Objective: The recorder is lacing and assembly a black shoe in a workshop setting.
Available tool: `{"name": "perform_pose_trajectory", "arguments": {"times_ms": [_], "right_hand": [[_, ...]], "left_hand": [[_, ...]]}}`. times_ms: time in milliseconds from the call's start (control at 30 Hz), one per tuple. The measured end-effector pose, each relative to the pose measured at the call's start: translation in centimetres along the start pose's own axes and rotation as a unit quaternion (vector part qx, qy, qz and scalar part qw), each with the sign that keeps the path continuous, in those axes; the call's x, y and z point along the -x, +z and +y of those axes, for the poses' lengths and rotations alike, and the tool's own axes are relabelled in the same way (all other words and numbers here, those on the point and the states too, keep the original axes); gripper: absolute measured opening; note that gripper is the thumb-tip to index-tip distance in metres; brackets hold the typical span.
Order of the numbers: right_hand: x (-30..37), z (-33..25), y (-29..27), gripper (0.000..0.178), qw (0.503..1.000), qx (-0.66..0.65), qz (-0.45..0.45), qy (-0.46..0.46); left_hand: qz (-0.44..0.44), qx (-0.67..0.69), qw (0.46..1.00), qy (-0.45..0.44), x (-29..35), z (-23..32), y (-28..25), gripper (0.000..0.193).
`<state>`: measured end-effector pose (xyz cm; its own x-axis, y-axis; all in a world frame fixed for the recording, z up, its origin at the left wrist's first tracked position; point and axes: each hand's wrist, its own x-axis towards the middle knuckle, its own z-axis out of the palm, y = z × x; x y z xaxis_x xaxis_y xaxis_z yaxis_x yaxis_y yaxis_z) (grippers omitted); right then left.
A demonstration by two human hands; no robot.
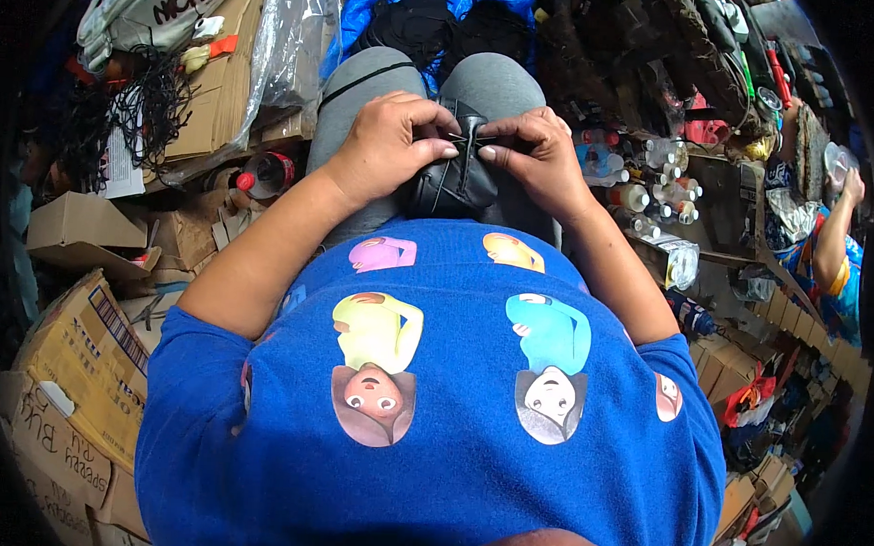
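Pinching black lace (458, 137) in left hand (395, 142) and right hand (539, 153), seemingly tying a leather shoe (475, 185); probably needing even tension next.

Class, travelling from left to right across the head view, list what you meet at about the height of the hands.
Open brown cardboard box → red-capped plastic bottle → left hand → black leather-look shoe → right hand → cluster of clear plastic bottles → another person's raised hand.

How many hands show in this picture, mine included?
3: your left hand and right hand at the black laced item, plus another person's hand at far right. Others may be hidden.
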<state>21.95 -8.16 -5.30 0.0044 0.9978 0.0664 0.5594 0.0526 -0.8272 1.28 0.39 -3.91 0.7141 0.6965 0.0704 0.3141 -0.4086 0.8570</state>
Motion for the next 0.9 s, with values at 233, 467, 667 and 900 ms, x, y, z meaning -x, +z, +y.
{"name": "perform_pose_trajectory", "arguments": {"times_ms": [233,467,667,900], "right_hand": [[-0.4,0.1,-0.9,0.013,1.000,0.001,0.002,-0.017],[-0.5,-1.5,-2.9,0.009,0.996,-0.038,-0.059,0.049],[-1.7,-3.8,-3.0,0.007,0.942,0.288,-0.135,-0.104],[1.4,0.9,-6.6,0.008,0.969,0.229,-0.080,0.048]], "left_hand": [[0.004,-0.040,0.994,0.101,-0.7,-0.1,-0.6,0.010],[-0.031,-0.132,0.986,0.101,-0.1,1.7,-2.4,0.009],[-0.094,-0.384,0.893,0.215,-0.7,3.1,-2.8,0.019],[-0.056,-0.152,0.987,0.000,2.3,-0.8,-9.4,0.010]]}}
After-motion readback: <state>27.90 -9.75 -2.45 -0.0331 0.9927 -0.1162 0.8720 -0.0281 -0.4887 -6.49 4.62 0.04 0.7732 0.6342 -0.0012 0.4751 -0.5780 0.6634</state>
